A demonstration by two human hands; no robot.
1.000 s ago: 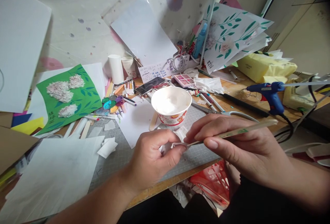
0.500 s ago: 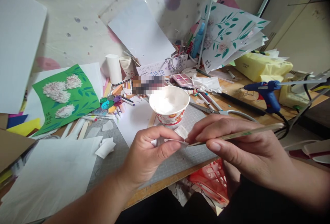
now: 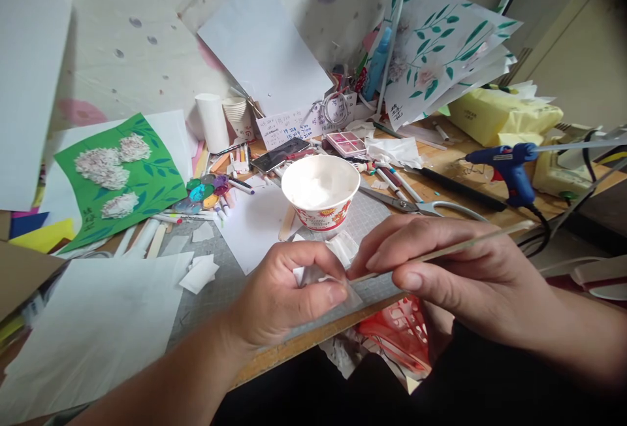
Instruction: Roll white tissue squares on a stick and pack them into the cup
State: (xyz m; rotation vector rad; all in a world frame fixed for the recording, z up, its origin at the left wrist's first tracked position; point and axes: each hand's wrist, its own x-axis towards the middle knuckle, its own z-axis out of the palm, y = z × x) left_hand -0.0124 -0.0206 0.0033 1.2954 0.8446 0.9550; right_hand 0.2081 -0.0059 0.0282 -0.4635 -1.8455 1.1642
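Note:
Between the thumb and fingers of my left hand (image 3: pixel 289 292) is a small piece of thin white paper (image 3: pixel 353 296), mostly covered by the hand. My right hand (image 3: pixel 455 269) is closed around a slim wooden stick (image 3: pixel 473 242). The stick's tip meets the paper at the left fingertips. Just beyond the hands, a white paper bowl (image 3: pixel 323 215) with a red and yellow print stands upright on the grey cutting mat (image 3: pixel 377 217). Small white paper pieces (image 3: pixel 343 247) lie in front of the bowl.
Scissors (image 3: pixel 409 205) lie right of the bowl, with a blue glue gun (image 3: pixel 514 168) farther right. On the left are a green card with paper flowers (image 3: pixel 122 178), paint pots (image 3: pixel 208 191) and thin white sheets (image 3: pixel 108 328). A red plastic bag (image 3: pixel 396 331) sits below the table edge.
The paper has turned in my left fingers and now shows below the fingertips. The stick's tip has shifted slightly left. The camera view has also moved a little.

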